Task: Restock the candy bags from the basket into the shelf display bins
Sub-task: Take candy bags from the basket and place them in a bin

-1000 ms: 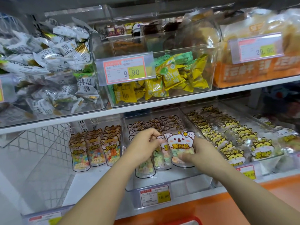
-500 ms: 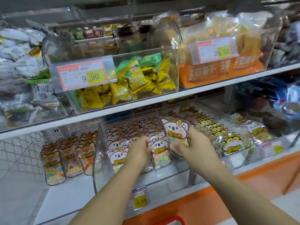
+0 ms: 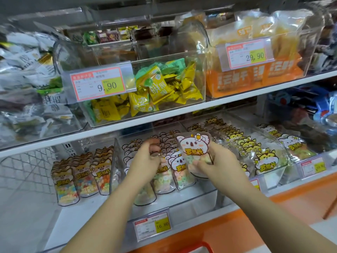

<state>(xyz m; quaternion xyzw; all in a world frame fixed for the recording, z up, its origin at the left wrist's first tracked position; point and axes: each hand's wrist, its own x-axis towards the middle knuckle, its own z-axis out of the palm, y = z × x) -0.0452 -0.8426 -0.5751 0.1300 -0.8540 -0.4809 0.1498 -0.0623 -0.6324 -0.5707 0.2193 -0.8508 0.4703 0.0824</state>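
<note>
While our left hand (image 3: 147, 158) curls over the koala rows (image 3: 164, 173), we cannot tell whether it pinches one or just parts them. Just right of it, our right hand (image 3: 217, 167) grips a koala candy bag (image 3: 193, 148) by its filled lower half, above the clear bin (image 3: 182, 203). We judge the bag light, crinkly and slippery, best pinched on its flat faces. Room looks tight: the bin's side wall lies close by that hand.

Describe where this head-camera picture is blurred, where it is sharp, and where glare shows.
Head view: the silver bags at the left edge are smeared; the koala bag in the right hand and the 9.90 tag read sharp; light glares off the rounded wall of the clear bin; the shelf edge slants across the frame.
</note>
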